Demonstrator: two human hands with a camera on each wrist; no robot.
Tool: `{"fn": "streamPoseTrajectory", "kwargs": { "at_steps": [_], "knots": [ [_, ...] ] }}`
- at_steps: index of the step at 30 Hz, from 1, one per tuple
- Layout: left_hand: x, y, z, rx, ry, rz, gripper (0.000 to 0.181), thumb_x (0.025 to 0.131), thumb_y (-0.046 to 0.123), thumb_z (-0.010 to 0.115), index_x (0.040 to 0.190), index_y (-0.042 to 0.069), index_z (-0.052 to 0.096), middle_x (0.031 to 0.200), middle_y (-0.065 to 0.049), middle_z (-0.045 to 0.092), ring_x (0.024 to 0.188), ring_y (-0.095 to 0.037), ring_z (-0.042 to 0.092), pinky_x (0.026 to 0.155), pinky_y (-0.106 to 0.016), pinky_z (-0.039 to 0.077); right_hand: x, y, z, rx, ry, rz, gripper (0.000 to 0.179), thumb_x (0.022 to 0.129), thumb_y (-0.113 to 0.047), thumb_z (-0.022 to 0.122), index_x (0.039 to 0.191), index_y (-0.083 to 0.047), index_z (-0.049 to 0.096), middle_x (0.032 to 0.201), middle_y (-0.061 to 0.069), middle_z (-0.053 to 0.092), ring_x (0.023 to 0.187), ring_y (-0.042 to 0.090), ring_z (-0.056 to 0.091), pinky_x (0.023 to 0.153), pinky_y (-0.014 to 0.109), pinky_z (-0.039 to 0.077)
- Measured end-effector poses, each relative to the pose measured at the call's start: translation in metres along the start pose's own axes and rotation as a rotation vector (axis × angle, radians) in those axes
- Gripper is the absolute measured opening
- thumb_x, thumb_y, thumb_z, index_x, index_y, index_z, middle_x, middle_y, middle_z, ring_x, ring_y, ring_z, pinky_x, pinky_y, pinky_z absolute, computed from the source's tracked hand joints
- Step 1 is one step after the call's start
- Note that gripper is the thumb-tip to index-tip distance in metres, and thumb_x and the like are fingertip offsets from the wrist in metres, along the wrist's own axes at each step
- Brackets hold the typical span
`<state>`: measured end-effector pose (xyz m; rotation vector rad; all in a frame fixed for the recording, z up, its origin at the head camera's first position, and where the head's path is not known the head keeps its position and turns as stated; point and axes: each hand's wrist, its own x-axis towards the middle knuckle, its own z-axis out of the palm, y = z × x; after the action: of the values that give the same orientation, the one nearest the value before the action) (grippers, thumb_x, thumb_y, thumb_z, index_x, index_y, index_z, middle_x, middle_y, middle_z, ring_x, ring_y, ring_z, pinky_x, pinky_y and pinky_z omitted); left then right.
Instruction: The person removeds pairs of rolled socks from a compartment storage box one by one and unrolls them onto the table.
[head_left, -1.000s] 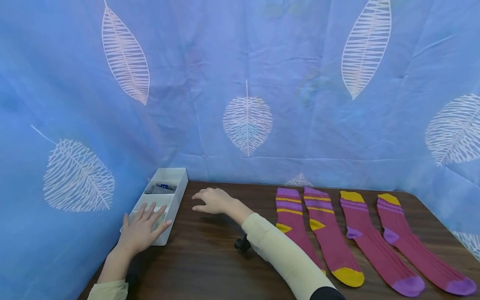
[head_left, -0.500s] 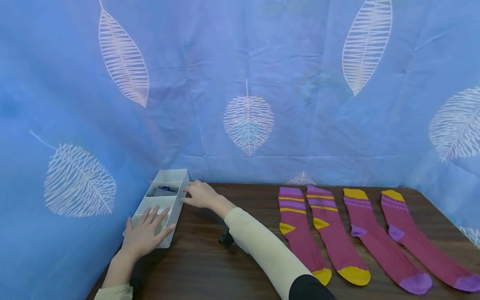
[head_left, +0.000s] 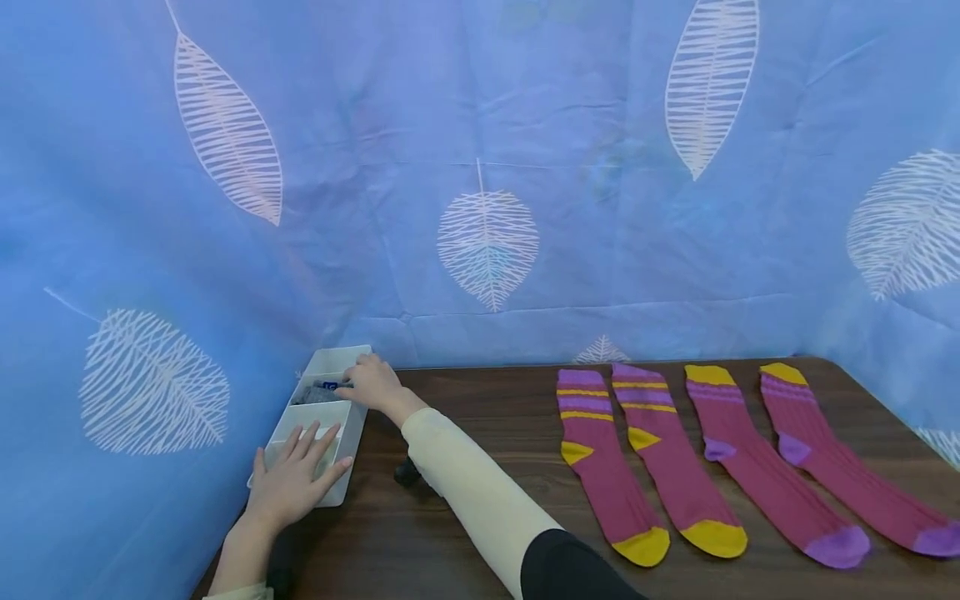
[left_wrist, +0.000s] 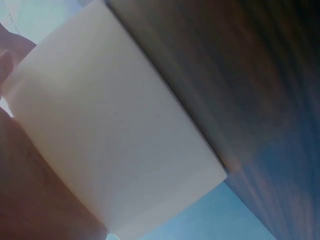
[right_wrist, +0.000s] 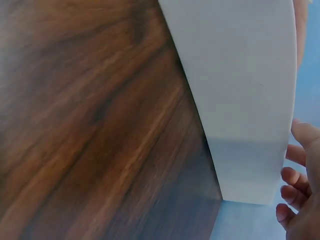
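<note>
A long white compartment box stands at the left of the table. My left hand lies over its near end, fingers spread and straight. In the left wrist view the hand shows beside the box's pale wall. My right hand reaches over the right wall, fingers above the compartment with a grey folded item bearing a dark blue label. Its kind is unclear. The right wrist view has the right hand's loosely bent fingers by the box's top edge, with nothing visible in them.
Several long maroon socks lie flat in a row at the right: striped ones with yellow toes and ones with purple toes. The brown wooden table meets a blue leaf-print cloth at the back and left.
My right hand has moved left across the table, from beside the box to over its right wall. The left hand stays over the near end. The view has shifted slightly.
</note>
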<state>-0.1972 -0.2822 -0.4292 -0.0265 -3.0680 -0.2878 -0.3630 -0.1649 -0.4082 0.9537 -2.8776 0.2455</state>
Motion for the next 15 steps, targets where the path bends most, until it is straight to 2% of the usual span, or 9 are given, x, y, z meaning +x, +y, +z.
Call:
{"fn": "streamPoseTrajectory", "kwargs": {
  "at_steps": [3, 8, 11, 15],
  "knots": [
    [-0.003, -0.002, 0.002, 0.003, -0.005, -0.01, 0.075, 0.093, 0.068, 0.042, 0.153, 0.024, 0.034, 0.161, -0.019, 0.023, 0.147, -0.046, 0.014, 0.102, -0.082, -0.002, 0.006, -0.006, 0.004, -0.013, -0.028, 0.027, 0.041, 0.096, -0.057, 0.047, 0.125, -0.034, 0.066, 0.132, -0.006, 0.055, 0.126, 0.015, 0.049, 0.104, 0.032, 0.045],
    [-0.005, -0.005, 0.003, 0.0, -0.006, -0.022, 0.076, 0.092, 0.069, 0.042, 0.153, 0.024, 0.034, 0.161, -0.019, 0.022, 0.147, -0.046, 0.015, 0.102, -0.082, -0.003, 0.013, -0.013, 0.01, -0.052, -0.072, 0.071, 0.046, 0.094, -0.064, 0.045, 0.121, -0.035, 0.066, 0.143, -0.005, 0.048, 0.138, 0.016, 0.04, 0.109, 0.032, 0.04],
    [-0.003, -0.004, 0.003, 0.002, 0.002, -0.015, 0.075, 0.092, 0.069, 0.042, 0.153, 0.025, 0.034, 0.16, -0.019, 0.023, 0.147, -0.046, 0.015, 0.102, -0.082, -0.003, 0.016, -0.011, 0.008, -0.074, -0.091, 0.089, 0.048, 0.091, -0.068, 0.047, 0.118, -0.034, 0.068, 0.149, -0.004, 0.044, 0.144, 0.018, 0.033, 0.112, 0.033, 0.038],
    [0.001, -0.001, 0.002, 0.008, 0.002, -0.002, 0.074, 0.093, 0.068, 0.042, 0.153, 0.026, 0.034, 0.16, -0.018, 0.024, 0.148, -0.045, 0.015, 0.103, -0.081, -0.003, 0.017, -0.007, 0.001, -0.074, -0.118, 0.117, 0.05, 0.087, -0.07, 0.052, 0.112, -0.031, 0.07, 0.149, -0.002, 0.042, 0.141, 0.02, 0.035, 0.111, 0.034, 0.037]
  ]
}}
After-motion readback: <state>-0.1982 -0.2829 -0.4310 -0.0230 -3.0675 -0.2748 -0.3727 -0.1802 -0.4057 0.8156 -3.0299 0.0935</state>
